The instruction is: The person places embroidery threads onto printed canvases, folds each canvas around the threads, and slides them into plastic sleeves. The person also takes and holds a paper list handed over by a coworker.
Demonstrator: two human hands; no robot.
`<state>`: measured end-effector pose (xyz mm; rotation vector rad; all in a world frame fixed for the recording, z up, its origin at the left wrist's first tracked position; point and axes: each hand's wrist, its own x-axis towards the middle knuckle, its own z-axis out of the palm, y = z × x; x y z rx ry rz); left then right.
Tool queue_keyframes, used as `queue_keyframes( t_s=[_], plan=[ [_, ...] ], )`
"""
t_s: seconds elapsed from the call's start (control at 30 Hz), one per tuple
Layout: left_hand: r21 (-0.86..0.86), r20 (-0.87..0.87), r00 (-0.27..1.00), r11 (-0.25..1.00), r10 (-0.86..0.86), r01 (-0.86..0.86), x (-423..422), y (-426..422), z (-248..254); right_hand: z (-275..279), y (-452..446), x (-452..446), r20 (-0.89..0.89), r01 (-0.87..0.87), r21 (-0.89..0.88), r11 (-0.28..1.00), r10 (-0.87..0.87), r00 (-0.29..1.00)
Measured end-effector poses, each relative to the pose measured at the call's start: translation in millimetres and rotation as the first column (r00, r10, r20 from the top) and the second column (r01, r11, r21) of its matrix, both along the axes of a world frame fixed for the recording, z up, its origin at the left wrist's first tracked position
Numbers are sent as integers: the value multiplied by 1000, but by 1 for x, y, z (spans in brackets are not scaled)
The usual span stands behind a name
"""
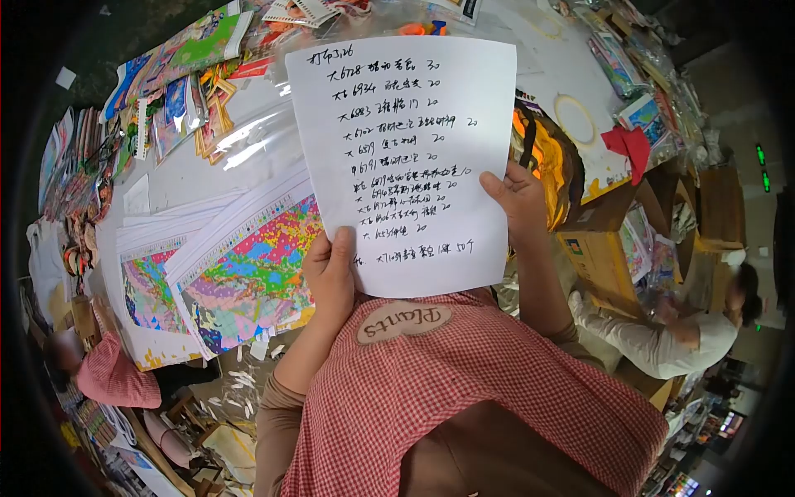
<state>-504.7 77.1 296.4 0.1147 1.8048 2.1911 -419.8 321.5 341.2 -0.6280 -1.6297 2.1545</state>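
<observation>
A white sheet of paper [406, 190] with handwritten lines and numbers is held up between the two hands, above the near edge of the table [571, 70]. The left hand [331, 269] has a narrow grip on the sheet's near left corner, its thumb on the written face. The right hand [517, 203] grips the right edge farther up, thumb also in front; its other fingers are partly hidden. The sheet thus lies between both grips, touching each, its near edge just above the checked apron [464, 356].

To the left on the table, colorful printed charts [248, 277] overlap beside the left hand. Just beyond the right hand lies an orange and black item [546, 157]; farther right are a pale ring [574, 120] and a red cloth [631, 151]. A cardboard box [598, 261] stands to the right, near a person in pale clothing [683, 344].
</observation>
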Motion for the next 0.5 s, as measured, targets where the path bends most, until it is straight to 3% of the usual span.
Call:
queue_keyframes(
  t_s=[0.1, 0.3, 0.5],
  plan=[
    [101, 36, 998, 994, -50, 46, 1, 3, 6, 1, 0, 0, -6, -4, 8, 1000, 4, 1000],
    [36, 9, 998, 997, -62, 61, 0, 2, 7, 2, 0, -2, 1, -5, 17, 1000, 5, 1000],
    [-2, 2, 1000, 1000, 31, -31, -2, 3, 2, 2, 0, -5, 4, 6, -3, 1000, -6, 1000]
  ],
)
